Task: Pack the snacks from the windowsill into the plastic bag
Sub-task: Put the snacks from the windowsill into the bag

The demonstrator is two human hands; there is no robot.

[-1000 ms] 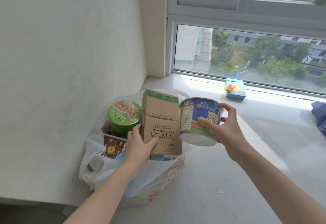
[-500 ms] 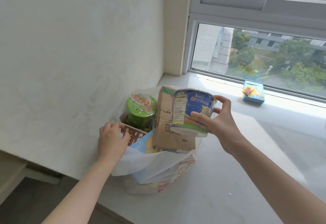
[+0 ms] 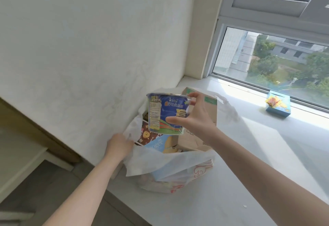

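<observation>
A white plastic bag (image 3: 170,165) stands on the windowsill (image 3: 267,163) against the left wall. Inside it I see a brown cardboard box (image 3: 201,136), a brown snack pack with a lion face (image 3: 147,135) and a light blue packet (image 3: 160,144). My right hand (image 3: 194,118) grips a blue instant noodle cup (image 3: 166,113) just above the bag's opening. My left hand (image 3: 119,146) holds the bag's left edge and pulls it outward. The green cup seen earlier is hidden behind the blue one.
A small blue box with a yellow and red print (image 3: 278,105) lies on the sill by the window glass, to the right. The wall (image 3: 89,56) closes off the left side. Past the sill's near edge there is a drop to the floor (image 3: 44,190).
My right hand has carried the blue cup left, from beside the cardboard box to over the bag's opening. My left hand let go of the box and took the bag's left edge.
</observation>
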